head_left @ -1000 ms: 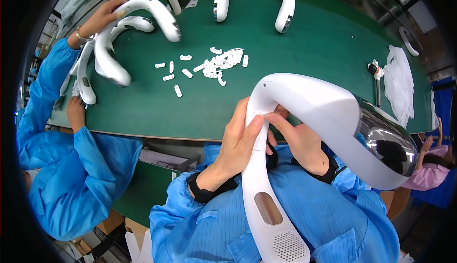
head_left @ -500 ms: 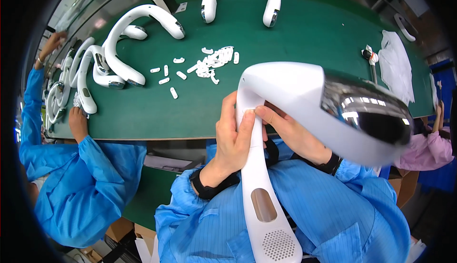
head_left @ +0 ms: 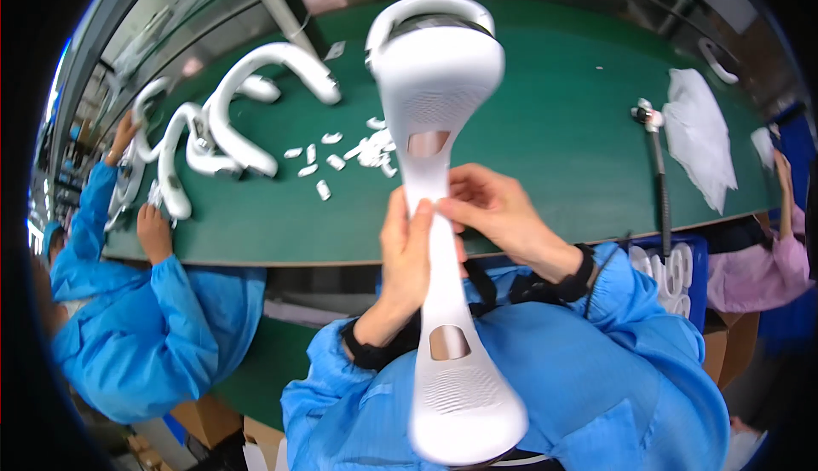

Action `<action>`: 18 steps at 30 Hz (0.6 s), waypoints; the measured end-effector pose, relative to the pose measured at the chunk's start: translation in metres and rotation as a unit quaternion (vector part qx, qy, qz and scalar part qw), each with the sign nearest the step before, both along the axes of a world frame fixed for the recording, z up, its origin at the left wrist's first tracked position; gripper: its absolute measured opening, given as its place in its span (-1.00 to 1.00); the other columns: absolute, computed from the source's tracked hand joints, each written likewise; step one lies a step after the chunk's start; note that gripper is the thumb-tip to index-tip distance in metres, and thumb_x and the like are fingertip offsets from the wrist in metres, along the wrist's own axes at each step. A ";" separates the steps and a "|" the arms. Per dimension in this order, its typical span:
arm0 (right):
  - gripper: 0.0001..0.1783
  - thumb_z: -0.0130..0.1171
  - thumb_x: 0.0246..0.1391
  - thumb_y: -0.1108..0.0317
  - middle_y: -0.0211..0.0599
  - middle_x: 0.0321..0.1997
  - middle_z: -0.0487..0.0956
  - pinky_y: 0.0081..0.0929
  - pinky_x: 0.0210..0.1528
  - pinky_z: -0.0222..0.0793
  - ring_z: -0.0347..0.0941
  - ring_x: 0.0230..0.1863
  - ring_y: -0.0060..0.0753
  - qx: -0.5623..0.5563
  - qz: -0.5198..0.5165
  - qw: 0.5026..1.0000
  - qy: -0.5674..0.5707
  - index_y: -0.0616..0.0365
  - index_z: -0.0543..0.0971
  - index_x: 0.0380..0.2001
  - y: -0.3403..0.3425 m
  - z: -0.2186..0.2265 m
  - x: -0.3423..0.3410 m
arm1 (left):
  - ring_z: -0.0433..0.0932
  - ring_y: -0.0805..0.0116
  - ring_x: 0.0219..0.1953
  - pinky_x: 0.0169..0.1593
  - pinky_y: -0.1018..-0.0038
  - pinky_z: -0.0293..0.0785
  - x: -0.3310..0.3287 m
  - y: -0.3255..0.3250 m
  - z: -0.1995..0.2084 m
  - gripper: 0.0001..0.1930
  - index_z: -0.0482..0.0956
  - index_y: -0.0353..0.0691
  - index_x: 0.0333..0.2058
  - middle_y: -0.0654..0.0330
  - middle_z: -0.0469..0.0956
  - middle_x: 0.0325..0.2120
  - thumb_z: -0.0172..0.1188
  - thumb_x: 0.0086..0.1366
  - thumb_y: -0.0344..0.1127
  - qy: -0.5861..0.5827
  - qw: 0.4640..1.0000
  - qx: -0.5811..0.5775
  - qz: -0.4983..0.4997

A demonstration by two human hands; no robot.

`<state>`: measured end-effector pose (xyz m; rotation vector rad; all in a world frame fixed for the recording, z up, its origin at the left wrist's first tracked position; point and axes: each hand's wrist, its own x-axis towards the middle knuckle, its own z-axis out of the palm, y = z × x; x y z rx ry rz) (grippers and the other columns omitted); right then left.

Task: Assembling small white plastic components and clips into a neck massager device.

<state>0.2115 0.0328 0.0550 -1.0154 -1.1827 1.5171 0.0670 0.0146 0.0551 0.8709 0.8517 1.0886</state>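
Note:
A white, curved neck fan is held up before my chest, seen edge-on with one broad end pointing away and the other toward me. Both ends carry a perforated patch and an oblong window. My left hand is closed round its narrow middle, thumb lying along the near face. My right hand pinches the same middle part from the right, its thumb tip beside the left thumb. Whether a small piece sits between the right fingers is hidden. Beyond it, small white plastic pieces lie loose on the green table.
More white neck fans crowd the table's left side, where a co-worker's hand rests. Another neck fan lies at the back. To the right are a black-handled tool, a white sheet and a blue bin of white parts.
The neck fan has turned in my hands; its dark glossy end swung from the right to pointing away. My view shifted slightly. The co-worker's raised hand came down to the neck fans.

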 end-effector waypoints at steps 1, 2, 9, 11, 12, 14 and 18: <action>-0.67 0.23 0.10 0.38 -0.37 -0.30 0.55 -0.65 -0.23 0.39 0.43 -0.31 -0.65 -0.021 0.004 0.999 0.030 0.28 0.48 -0.09 0.002 -0.003 -0.002 | 0.48 0.46 -0.68 -0.69 0.54 0.49 -0.003 0.003 0.002 -0.71 0.24 -0.24 -0.01 0.14 0.45 -0.50 -0.15 0.45 -0.18 0.029 0.999 0.030 -0.001; -0.67 0.22 0.10 0.37 -0.34 -0.27 0.56 -0.61 -0.23 0.40 0.44 -0.30 -0.63 -0.003 0.018 0.999 0.027 0.28 0.48 -0.08 0.005 -0.005 -0.002 | 0.47 0.46 -0.68 -0.70 0.54 0.49 -0.006 0.008 0.001 -0.71 0.25 -0.24 -0.01 0.14 0.45 -0.50 -0.14 0.45 -0.18 0.045 0.998 0.037 -0.008; -0.19 0.20 0.03 0.45 -0.24 0.14 0.42 -0.61 -0.35 0.43 0.47 -0.33 -0.63 0.074 0.062 0.994 -0.049 0.15 0.04 0.30 -0.023 0.044 0.032 | 0.44 0.51 -0.51 -0.52 0.54 0.49 0.003 0.099 0.025 -0.61 0.12 -0.09 0.17 0.19 0.42 -0.32 -0.09 0.42 -0.24 0.151 0.967 0.140 0.147; -0.40 0.20 0.06 0.34 -0.18 -0.04 0.53 -0.61 -0.59 0.40 0.45 -0.52 -0.60 0.045 -0.103 0.993 0.048 0.23 0.25 0.15 0.004 0.055 0.042 | 0.46 0.46 -0.39 -0.38 0.50 0.48 0.032 0.122 0.028 -0.53 0.08 -0.11 0.23 0.16 0.42 -0.24 -0.07 0.41 -0.21 0.166 0.945 0.229 0.164; -0.52 0.19 0.07 0.29 -0.18 -0.15 0.56 -0.61 -0.67 0.34 0.42 -0.60 -0.58 0.048 -0.163 0.983 0.070 0.25 0.34 0.01 0.027 0.061 0.049 | 0.45 0.43 -0.29 -0.28 0.48 0.47 0.040 0.141 0.027 -0.48 0.04 -0.12 0.26 0.15 0.41 -0.20 -0.05 0.41 -0.18 0.209 0.901 0.335 0.180; -0.66 0.17 0.07 0.19 -0.23 -0.35 0.58 -0.60 -0.74 0.30 0.35 -0.69 -0.56 0.053 -0.258 0.960 0.096 0.26 0.45 -0.23 0.088 0.068 0.086 | 0.38 0.34 -0.03 -0.01 0.40 0.39 0.050 0.168 0.059 -0.41 0.05 -0.17 0.29 0.12 0.39 -0.07 -0.03 0.39 -0.10 0.164 0.951 0.260 0.028; -0.66 0.22 -0.01 0.12 -0.31 -0.57 0.43 -0.55 -0.65 0.36 0.33 -0.67 -0.51 -0.046 -0.268 0.954 0.123 0.18 0.42 -0.39 0.241 0.057 0.167 | 0.33 -0.05 0.10 0.15 0.21 0.27 -0.019 0.246 0.060 -0.44 0.40 -0.31 0.07 -0.15 0.40 0.00 0.11 0.23 -0.01 0.494 0.775 0.381 0.102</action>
